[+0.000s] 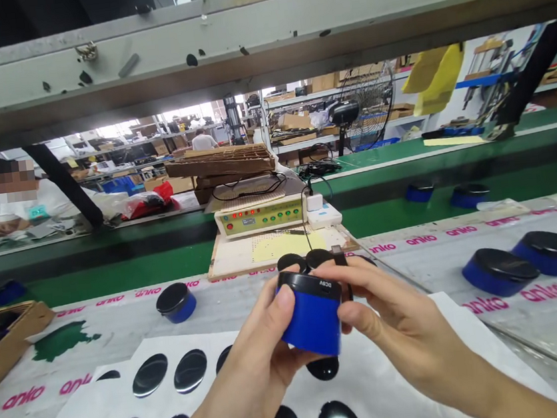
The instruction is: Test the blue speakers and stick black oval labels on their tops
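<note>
In the middle of the head view, a blue round device (312,319) with a black rim marked "DC5V" is tilted so its side port faces me. My left hand (258,345) grips it from the left, thumb on the black rim. My right hand (395,310) is at its right side, fingertips pinched around a narrow black cable-like piece (339,256) with a squared end. Most of that piece is hidden by the fingers. Below lie several glossy black discs (190,370) on a white sheet (138,349). Two dark round tops (292,262) show just behind the device.
A tester box (262,216) with red displays stands ahead on a wooden board. More blue devices (176,302) sit left and right (499,271), and others on the green conveyor (375,218). A cardboard box (12,346) is at left. A shelf beam (260,43) crosses overhead; a person sits beyond.
</note>
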